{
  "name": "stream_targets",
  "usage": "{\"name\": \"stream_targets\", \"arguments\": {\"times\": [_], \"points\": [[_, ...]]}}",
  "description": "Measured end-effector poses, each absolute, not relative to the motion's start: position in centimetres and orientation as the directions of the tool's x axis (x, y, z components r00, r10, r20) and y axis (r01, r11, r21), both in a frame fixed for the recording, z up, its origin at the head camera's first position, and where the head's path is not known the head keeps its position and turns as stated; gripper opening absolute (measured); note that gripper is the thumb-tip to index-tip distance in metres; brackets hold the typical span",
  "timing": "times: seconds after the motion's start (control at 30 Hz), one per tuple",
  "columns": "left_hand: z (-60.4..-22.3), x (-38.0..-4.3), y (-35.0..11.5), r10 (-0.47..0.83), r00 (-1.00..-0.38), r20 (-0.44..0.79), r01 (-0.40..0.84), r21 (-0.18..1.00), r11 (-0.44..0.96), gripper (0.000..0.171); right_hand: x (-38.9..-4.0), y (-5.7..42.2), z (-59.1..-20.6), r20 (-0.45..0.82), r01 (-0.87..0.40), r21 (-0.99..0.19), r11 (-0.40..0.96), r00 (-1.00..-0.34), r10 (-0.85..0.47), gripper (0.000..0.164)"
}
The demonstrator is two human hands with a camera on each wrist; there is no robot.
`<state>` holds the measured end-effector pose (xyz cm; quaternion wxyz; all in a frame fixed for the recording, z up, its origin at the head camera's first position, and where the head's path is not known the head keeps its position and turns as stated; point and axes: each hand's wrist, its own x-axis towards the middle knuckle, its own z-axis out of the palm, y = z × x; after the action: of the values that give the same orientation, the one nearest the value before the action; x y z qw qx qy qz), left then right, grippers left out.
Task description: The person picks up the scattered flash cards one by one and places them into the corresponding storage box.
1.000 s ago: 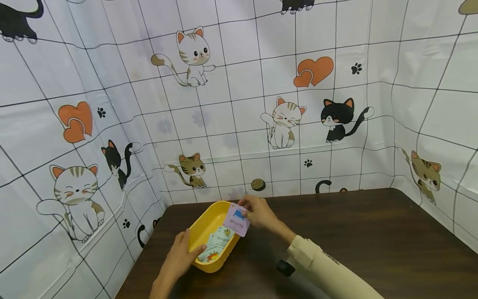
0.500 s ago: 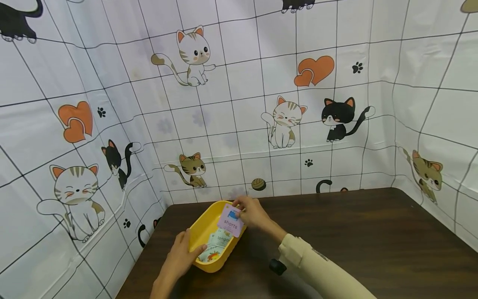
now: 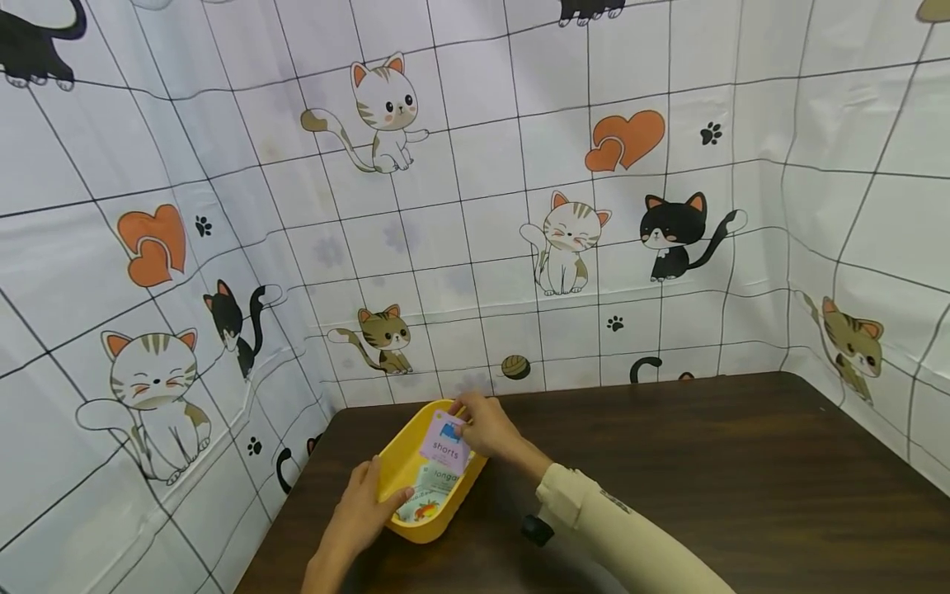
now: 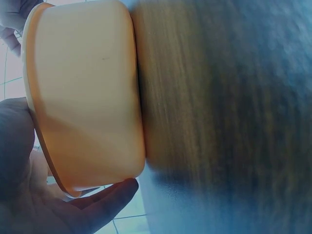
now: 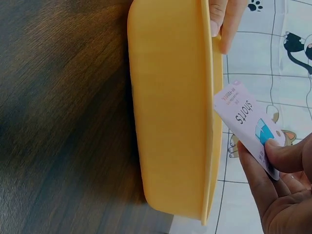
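Observation:
A purple flashcard (image 3: 445,444) printed "shorts" with a blue picture is pinched between the thumb and fingers of my right hand (image 3: 484,426). In the right wrist view the flashcard (image 5: 246,122) is tilted, level with the rim of the yellow tray (image 5: 168,107). My left hand (image 3: 362,505) grips the near left side of the tray (image 3: 402,441), thumb over the rim and fingers along the outer wall. Pale green flashcards (image 3: 434,488), one with a mango picture, lie inside the tray. The left wrist view shows the left hand (image 4: 53,195) around the tray's end.
The tray stands on a dark brown wooden table (image 3: 668,470), toward its left side. Behind and beside the table hangs a white curtain (image 3: 460,223) with a grid and cat prints. A small black object (image 3: 538,530) shows by the right sleeve.
My right hand has moved left with the purple flashcard, from the tray's right rim to over its inside. The left hand has kept its grip on the tray.

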<state>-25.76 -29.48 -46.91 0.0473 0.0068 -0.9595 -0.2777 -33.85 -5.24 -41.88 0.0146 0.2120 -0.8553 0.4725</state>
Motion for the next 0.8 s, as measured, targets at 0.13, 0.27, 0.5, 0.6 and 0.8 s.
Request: {"name": "stream_targets", "arguments": {"times": [0.13, 0.27, 0.5, 0.6, 0.8], "points": [[-47.0, -25.6, -29.5, -0.039, -0.995, 0.087, 0.014, 0.538, 0.843, 0.098, -33.7, -5.7, -42.1, 0.218, -0.374, -0.798, 0.473, -0.911, -0.351, 0.021], [-46.9, -25.7, -29.5, -0.037, -0.995, 0.091, 0.018, 0.538, 0.843, 0.098, -33.7, -6.1, -42.1, 0.217, -0.377, -0.791, 0.482, -0.909, -0.355, 0.020], [-46.9, -25.7, -29.5, -0.034, -0.996, 0.083, 0.017, 0.543, 0.840, 0.099, -33.5, -6.9, -42.4, 0.214, -0.392, -0.767, 0.508, -0.902, -0.374, 0.020], [-47.0, -25.7, -29.6, -0.033, -0.996, 0.085, 0.019, 0.542, 0.840, 0.098, -33.4, -7.1, -42.7, 0.216, -0.400, -0.752, 0.524, -0.901, -0.377, 0.019], [-47.1, -25.6, -29.6, -0.030, -0.994, 0.104, 0.031, 0.538, 0.842, 0.096, -33.6, -7.4, -43.1, 0.205, -0.399, -0.732, 0.552, -0.902, -0.380, 0.017]]}}
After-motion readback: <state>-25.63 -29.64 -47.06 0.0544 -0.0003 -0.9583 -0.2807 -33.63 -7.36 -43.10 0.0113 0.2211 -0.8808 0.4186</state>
